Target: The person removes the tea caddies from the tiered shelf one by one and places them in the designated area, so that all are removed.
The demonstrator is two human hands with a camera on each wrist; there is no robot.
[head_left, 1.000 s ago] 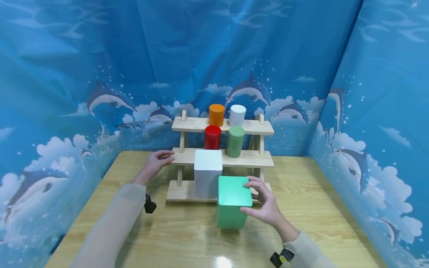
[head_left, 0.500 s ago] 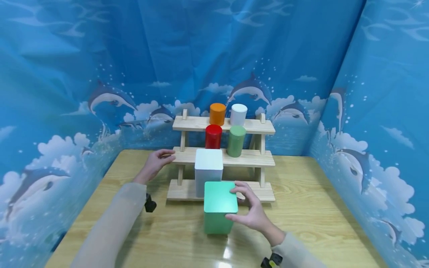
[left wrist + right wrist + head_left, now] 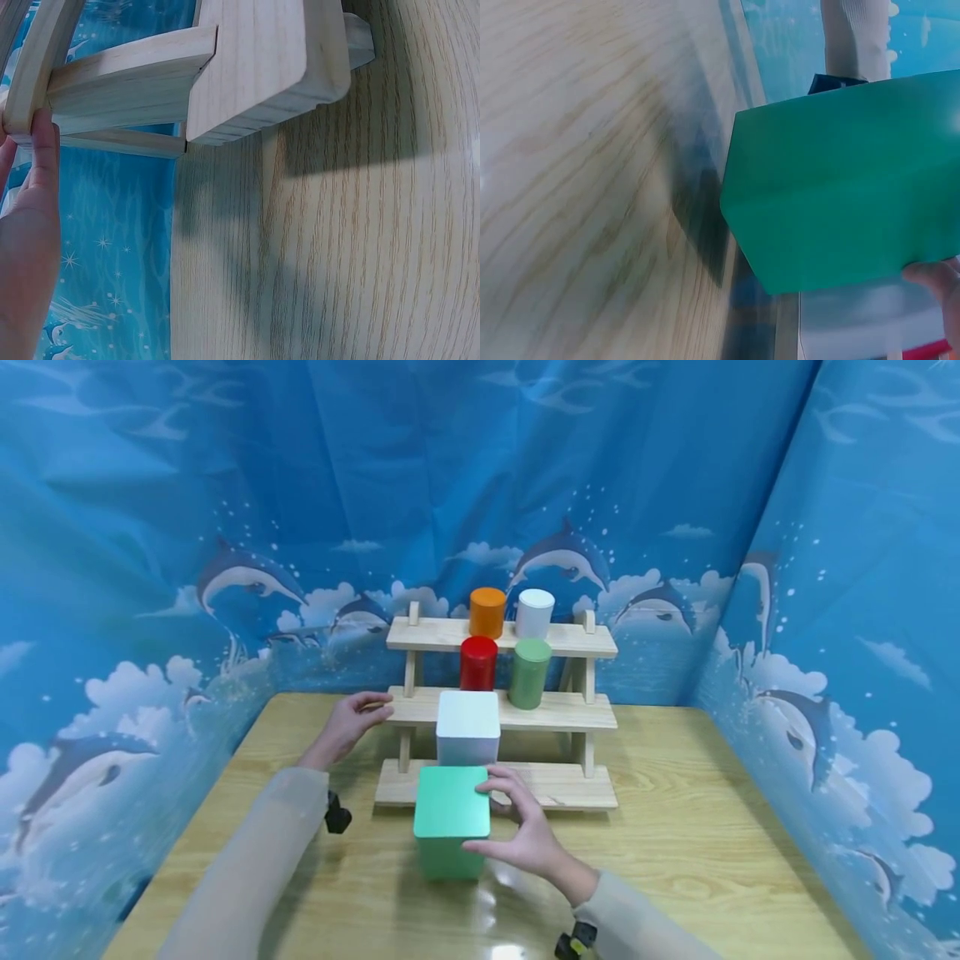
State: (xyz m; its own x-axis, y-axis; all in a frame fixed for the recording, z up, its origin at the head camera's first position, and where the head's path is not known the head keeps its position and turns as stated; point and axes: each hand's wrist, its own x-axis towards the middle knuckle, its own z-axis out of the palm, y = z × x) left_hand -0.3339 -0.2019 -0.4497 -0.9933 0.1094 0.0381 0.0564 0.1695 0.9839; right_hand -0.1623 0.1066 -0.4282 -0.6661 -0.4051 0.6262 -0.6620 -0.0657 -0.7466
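Observation:
My right hand (image 3: 528,835) holds a green box (image 3: 452,806) by its upper right side, thumb on the near side and fingers along the far edge. In the right wrist view, the box (image 3: 832,195) is raised off the table, with its shadow falling beside it. Behind it in the head view, a white box (image 3: 468,714) stands on the lowest tier of a wooden three-tier stand (image 3: 566,714). At the left end of that stand's middle shelf, my left hand (image 3: 348,727) pinches the board's edge; its fingers (image 3: 45,157) show against the wood in the left wrist view.
An orange cylinder (image 3: 487,614) and a white one (image 3: 535,614) stand on the top tier. Below them, on the middle tier, are a red cylinder (image 3: 478,664) and a green cylinder (image 3: 530,675). Blue dolphin-print curtains (image 3: 420,460) enclose the wooden table (image 3: 660,827) behind and at both sides.
My right hand has carried the green box leftward along the front of the stand, from right of the white box to its front left. The left hand has stayed at the shelf end.

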